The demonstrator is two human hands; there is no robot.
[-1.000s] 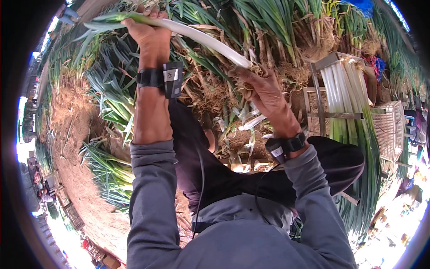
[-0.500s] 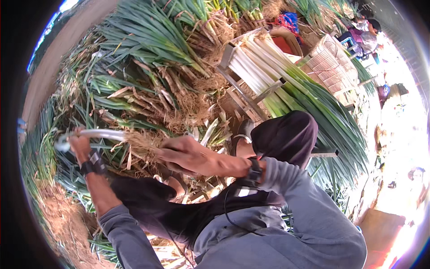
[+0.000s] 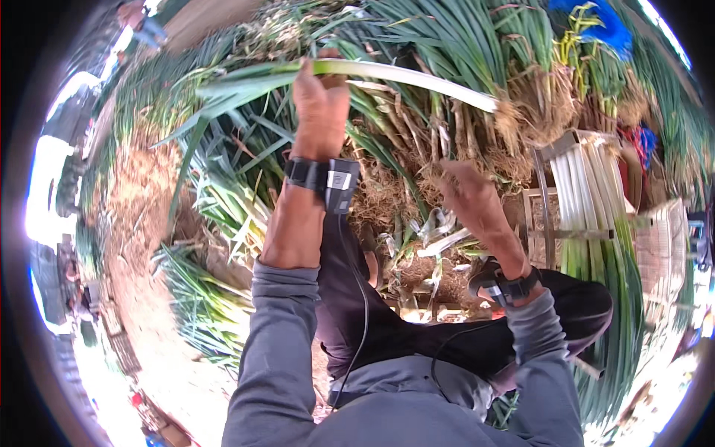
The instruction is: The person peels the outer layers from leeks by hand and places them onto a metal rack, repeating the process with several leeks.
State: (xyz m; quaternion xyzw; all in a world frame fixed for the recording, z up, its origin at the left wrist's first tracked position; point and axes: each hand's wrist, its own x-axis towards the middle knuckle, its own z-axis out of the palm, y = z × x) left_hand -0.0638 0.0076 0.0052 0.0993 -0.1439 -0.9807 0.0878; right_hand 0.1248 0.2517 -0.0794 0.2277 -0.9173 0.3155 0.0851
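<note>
My left hand (image 3: 322, 104) is closed round a leek (image 3: 406, 77) at the green end of its stalk. The leek lies nearly level: its leaves spread left, and its clean white stalk runs right to a tuft of brown roots (image 3: 509, 123). My right hand (image 3: 473, 200) is apart from the leek, below and left of the roots. Its fingers look curled but are blurred, so whether anything is in them does not show. Loose stripped leaves (image 3: 445, 240) litter the ground between my legs, below the right hand.
Unpeeled leeks (image 3: 439, 45) with dirty roots are heaped along the far side. At my right, a rack (image 3: 547, 205) bears white-stalked leeks (image 3: 588, 179), beside a woven basket (image 3: 665, 249). More leeks (image 3: 205, 290) lie at the left. Blue plastic (image 3: 599, 30) shows far right.
The view has swung left. The left hand still holds the leek, now lifted farther out and across. My right hand has come away from the root end.
</note>
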